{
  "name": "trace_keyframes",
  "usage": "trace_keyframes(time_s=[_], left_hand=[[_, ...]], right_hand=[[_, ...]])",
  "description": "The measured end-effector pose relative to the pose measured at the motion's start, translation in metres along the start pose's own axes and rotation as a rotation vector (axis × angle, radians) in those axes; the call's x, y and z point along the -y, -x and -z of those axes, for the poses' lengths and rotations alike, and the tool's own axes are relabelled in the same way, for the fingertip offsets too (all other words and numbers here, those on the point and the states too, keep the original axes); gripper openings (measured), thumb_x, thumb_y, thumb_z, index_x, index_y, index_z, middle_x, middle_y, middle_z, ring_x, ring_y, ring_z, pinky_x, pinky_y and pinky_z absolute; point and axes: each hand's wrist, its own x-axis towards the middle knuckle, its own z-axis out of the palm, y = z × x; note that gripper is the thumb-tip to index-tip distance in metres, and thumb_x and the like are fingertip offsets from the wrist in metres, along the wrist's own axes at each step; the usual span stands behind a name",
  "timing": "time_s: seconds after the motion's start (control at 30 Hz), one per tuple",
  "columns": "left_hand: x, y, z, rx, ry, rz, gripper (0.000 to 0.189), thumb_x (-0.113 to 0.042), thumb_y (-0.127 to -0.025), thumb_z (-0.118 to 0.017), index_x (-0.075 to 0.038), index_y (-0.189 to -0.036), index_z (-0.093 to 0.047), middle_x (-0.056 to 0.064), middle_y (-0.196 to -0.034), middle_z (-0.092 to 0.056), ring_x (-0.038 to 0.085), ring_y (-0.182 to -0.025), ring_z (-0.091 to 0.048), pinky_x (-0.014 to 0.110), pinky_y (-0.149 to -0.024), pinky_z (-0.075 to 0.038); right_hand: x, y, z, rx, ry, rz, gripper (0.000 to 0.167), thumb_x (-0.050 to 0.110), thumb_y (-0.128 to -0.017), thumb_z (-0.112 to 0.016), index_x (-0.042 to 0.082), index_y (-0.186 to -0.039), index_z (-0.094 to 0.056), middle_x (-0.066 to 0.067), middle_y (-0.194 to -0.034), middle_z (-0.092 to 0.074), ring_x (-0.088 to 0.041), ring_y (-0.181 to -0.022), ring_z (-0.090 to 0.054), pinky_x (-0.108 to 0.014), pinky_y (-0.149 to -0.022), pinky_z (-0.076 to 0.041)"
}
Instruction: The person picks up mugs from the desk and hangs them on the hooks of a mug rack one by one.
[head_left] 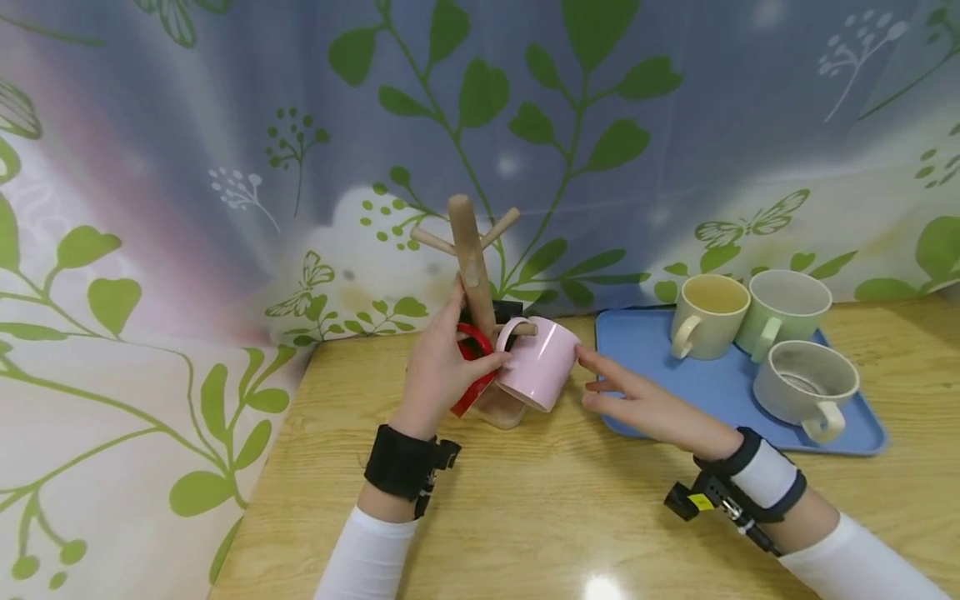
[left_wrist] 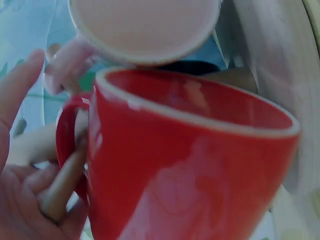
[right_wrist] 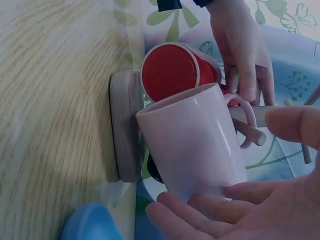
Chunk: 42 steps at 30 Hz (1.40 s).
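A pink mug (head_left: 542,365) hangs tilted by its handle on a peg of a wooden mug rack (head_left: 471,267). A red mug (left_wrist: 190,170) hangs beside it, its handle looped round another peg. My left hand (head_left: 435,367) is at the red mug's handle side. Its fingers reach toward the rack's post and its thumb points at the pink mug; whether it touches either is unclear. Fingers fairly straight, my right hand (head_left: 648,406) is at the pink mug's base, fingertips touching or nearly touching it in the right wrist view. Behind the post, a dark object (head_left: 497,312) is mostly hidden.
On the right, a blue tray (head_left: 675,387) holds a yellow mug (head_left: 711,315), a pale green mug (head_left: 789,304) and a cream mug (head_left: 802,387). A leaf-patterned curtain (head_left: 300,192) hangs directly behind the rack and the wooden table (head_left: 510,517).
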Motion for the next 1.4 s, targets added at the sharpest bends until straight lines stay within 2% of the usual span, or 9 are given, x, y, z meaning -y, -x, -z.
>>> trace_keyframes(time_s=[0.13, 0.23, 0.33, 0.63, 0.87, 1.0, 1.1, 1.23, 1.4], left_hand=[[-0.006, 0.001, -0.009, -0.080, -0.052, 0.053, 0.103, -0.054, -0.071, -0.081, -0.018, -0.153, -0.029, 0.004, -0.120, -0.063, 0.021, -0.104, -0.064, 0.037, -0.080, -0.055], [-0.012, 0.000, -0.017, -0.153, -0.125, 0.102, 0.090, -0.066, -0.070, -0.076, -0.014, -0.137, -0.046, 0.003, -0.103, -0.065, 0.021, -0.090, -0.065, 0.036, -0.072, -0.054], [-0.015, 0.000, -0.020, -0.224, -0.203, 0.119, 0.082, -0.070, -0.067, -0.075, -0.013, -0.122, -0.053, 0.002, -0.091, -0.064, 0.021, -0.078, -0.064, 0.035, -0.064, -0.051], [-0.020, -0.001, -0.027, -0.298, -0.277, 0.164, 0.080, -0.067, -0.065, -0.079, -0.012, -0.116, -0.053, 0.003, -0.087, -0.063, 0.023, -0.074, -0.063, 0.036, -0.062, -0.051], [-0.034, -0.002, -0.041, -0.403, -0.423, 0.107, 0.082, -0.069, -0.070, -0.072, -0.005, -0.118, -0.051, 0.005, -0.086, -0.063, 0.024, -0.066, -0.064, 0.035, -0.056, -0.051], [-0.041, -0.002, -0.047, -0.448, -0.470, 0.129, 0.084, -0.069, -0.068, -0.075, -0.005, -0.116, -0.052, 0.006, -0.087, -0.064, 0.025, -0.064, -0.063, 0.036, -0.055, -0.051], [-0.045, -0.002, -0.050, -0.439, -0.477, 0.160, 0.083, -0.069, -0.068, -0.075, -0.005, -0.115, -0.052, 0.006, -0.088, -0.064, 0.027, -0.069, -0.064, 0.038, -0.063, -0.054], [-0.050, -0.001, -0.048, -0.388, -0.452, 0.188, 0.084, -0.066, -0.071, -0.075, -0.003, -0.121, -0.049, 0.009, -0.098, -0.066, 0.027, -0.086, -0.069, 0.046, -0.090, -0.053], [-0.051, 0.007, -0.034, -0.228, -0.348, 0.212, 0.091, -0.059, -0.078, -0.073, 0.000, -0.138, -0.039, 0.014, -0.116, -0.064, 0.029, -0.108, -0.067, 0.058, -0.113, -0.036]], right_hand=[[0.001, -0.001, -0.002, 0.009, 0.004, -0.003, 0.070, 0.031, -0.102, -0.048, 0.011, -0.158, -0.011, -0.020, -0.164, -0.015, -0.047, -0.137, -0.041, -0.061, -0.105, -0.041], [0.002, -0.001, -0.003, 0.028, 0.008, -0.007, 0.071, 0.032, -0.102, -0.048, 0.012, -0.158, -0.008, -0.020, -0.164, -0.014, -0.046, -0.137, -0.041, -0.059, -0.104, -0.043], [0.002, -0.001, -0.003, 0.039, 0.007, -0.011, 0.072, 0.033, -0.102, -0.048, 0.012, -0.158, -0.007, -0.020, -0.164, -0.013, -0.046, -0.138, -0.040, -0.058, -0.104, -0.044], [0.006, -0.003, -0.002, 0.029, 0.029, -0.021, 0.074, 0.036, -0.101, -0.050, 0.010, -0.158, -0.010, -0.022, -0.163, -0.013, -0.048, -0.138, -0.039, -0.059, -0.104, -0.044], [0.005, 0.001, 0.006, 0.009, 0.036, -0.055, 0.075, 0.038, -0.100, -0.050, 0.012, -0.158, -0.009, -0.023, -0.162, -0.015, -0.048, -0.140, -0.036, -0.063, -0.105, -0.040], [0.004, 0.002, 0.008, 0.012, 0.053, -0.058, 0.074, 0.038, -0.101, -0.049, 0.011, -0.158, -0.011, -0.024, -0.161, -0.018, -0.047, -0.140, -0.037, -0.062, -0.104, -0.041], [0.004, 0.003, 0.009, 0.011, 0.065, -0.052, 0.073, 0.037, -0.101, -0.049, 0.009, -0.158, -0.012, -0.025, -0.160, -0.019, -0.047, -0.138, -0.039, -0.062, -0.104, -0.042], [0.004, 0.003, 0.009, 0.012, 0.062, -0.039, 0.073, 0.037, -0.101, -0.049, 0.008, -0.157, -0.013, -0.024, -0.160, -0.020, -0.047, -0.138, -0.040, -0.061, -0.104, -0.042], [0.002, 0.002, 0.009, 0.040, 0.045, 0.004, 0.069, 0.035, -0.102, -0.048, 0.004, -0.156, -0.018, -0.026, -0.156, -0.029, -0.047, -0.136, -0.042, -0.057, -0.103, -0.045]])
